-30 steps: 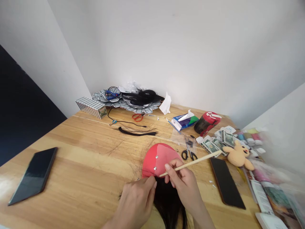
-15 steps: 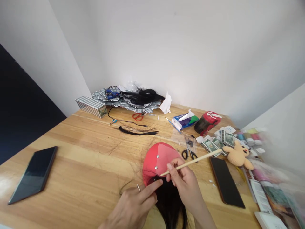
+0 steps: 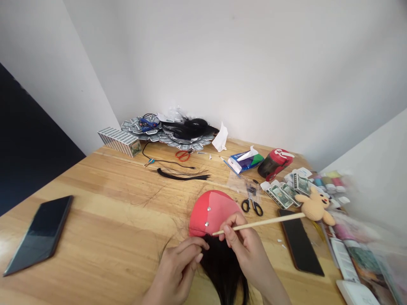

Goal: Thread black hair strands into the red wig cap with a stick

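Note:
A red and pink dome (image 3: 218, 207) with silver pins sits in front of me, with long black hair (image 3: 224, 267) hanging from its near side toward me. My right hand (image 3: 244, 243) is closed on a thin wooden stick (image 3: 269, 221), its narrow end at the hairline and the other end pointing right. My left hand (image 3: 182, 262) is at the left of the hair, thumb and fingers pinched on fine black strands that stick out to its left. The stick's very tip is too small to make out.
Beyond the dome lie black scissors (image 3: 252, 206), a black hair bundle (image 3: 182, 174) and orange-handled scissors (image 3: 182, 155). A phone (image 3: 302, 243) and plush toy (image 3: 316, 207) are at right, a dark tablet (image 3: 40, 235) at left. A tissue pack (image 3: 244, 161) and jar (image 3: 275, 164) stand behind.
The stick has tipped flatter, its far end dropping toward the toy. My left hand has drawn slightly back and left, its index finger now curled into a pinch.

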Tool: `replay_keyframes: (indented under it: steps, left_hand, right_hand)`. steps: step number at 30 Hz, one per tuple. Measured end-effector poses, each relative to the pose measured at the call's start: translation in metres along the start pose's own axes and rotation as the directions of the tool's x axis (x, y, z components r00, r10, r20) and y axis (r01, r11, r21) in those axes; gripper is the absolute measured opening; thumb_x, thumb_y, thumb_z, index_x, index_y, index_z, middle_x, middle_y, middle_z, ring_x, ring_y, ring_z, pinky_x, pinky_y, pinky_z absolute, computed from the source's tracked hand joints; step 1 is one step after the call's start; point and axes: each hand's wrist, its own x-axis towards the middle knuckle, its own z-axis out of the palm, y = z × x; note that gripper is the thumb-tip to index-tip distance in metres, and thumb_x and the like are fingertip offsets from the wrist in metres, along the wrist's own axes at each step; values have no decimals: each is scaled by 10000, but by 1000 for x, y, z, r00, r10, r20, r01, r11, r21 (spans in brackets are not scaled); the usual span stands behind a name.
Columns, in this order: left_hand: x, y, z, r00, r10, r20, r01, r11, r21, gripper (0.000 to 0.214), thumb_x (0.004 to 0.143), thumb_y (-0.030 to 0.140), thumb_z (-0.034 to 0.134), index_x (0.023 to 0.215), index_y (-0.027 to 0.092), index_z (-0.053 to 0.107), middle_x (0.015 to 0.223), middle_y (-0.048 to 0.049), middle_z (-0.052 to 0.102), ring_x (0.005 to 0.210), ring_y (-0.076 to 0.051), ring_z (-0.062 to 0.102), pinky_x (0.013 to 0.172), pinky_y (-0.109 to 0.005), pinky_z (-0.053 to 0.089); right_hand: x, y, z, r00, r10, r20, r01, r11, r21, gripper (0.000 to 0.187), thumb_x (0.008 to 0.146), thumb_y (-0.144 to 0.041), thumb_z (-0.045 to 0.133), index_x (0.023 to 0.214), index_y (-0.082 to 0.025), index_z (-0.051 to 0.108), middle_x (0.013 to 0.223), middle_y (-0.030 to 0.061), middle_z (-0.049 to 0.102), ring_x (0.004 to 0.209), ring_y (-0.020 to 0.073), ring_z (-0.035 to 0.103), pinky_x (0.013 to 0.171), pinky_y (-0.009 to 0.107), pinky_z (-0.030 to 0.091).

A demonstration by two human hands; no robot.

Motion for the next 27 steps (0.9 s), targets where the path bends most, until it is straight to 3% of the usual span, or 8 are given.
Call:
replay_keyframes:
  steps: [8,17,21,24,27]
  left_hand:
    - [0,-4,-2,987,-159,18,160,973,-167,256,1031,233,400,1010,205,654,1004,-67,688,941,-180,671,825,-241,499]
    - [2,-2,-4,968,-250,3,240,924,-298,308,1024,357,446,1036,220,721,1046,-76,710,964,-200,657,835,-258,492]
    - [4,-2,-8,910,-413,-35,348,806,-479,362,955,506,542,946,221,764,932,-57,723,797,-171,627,663,-207,480]
    - [3,-3,-12,855,-518,17,430,690,-582,367,914,543,590,944,221,765,919,-37,713,524,-82,462,450,-161,343]
    - [2,-1,-16,855,-519,8,423,687,-591,355,915,539,595,959,229,763,911,-31,713,496,-66,415,422,-152,299]
  right_hand:
    - [-2,5,1,999,-41,-16,40,998,-54,284,1002,-390,449,803,-224,564,752,10,612,682,164,569,658,265,420]
    - [-3,11,3,996,-42,-79,41,999,-8,336,999,-476,442,804,-228,557,714,9,615,603,154,547,567,247,415]
    - [-2,10,3,997,-26,-67,28,999,21,347,986,-488,474,777,-223,552,653,-3,608,534,135,513,501,233,380]
    - [-2,7,3,999,-19,-48,21,999,32,339,974,-475,508,757,-218,547,626,-9,612,519,126,511,487,226,369]
    - [-2,6,4,999,-14,-47,16,999,37,336,971,-473,512,758,-217,551,623,-5,630,515,125,517,486,225,371]
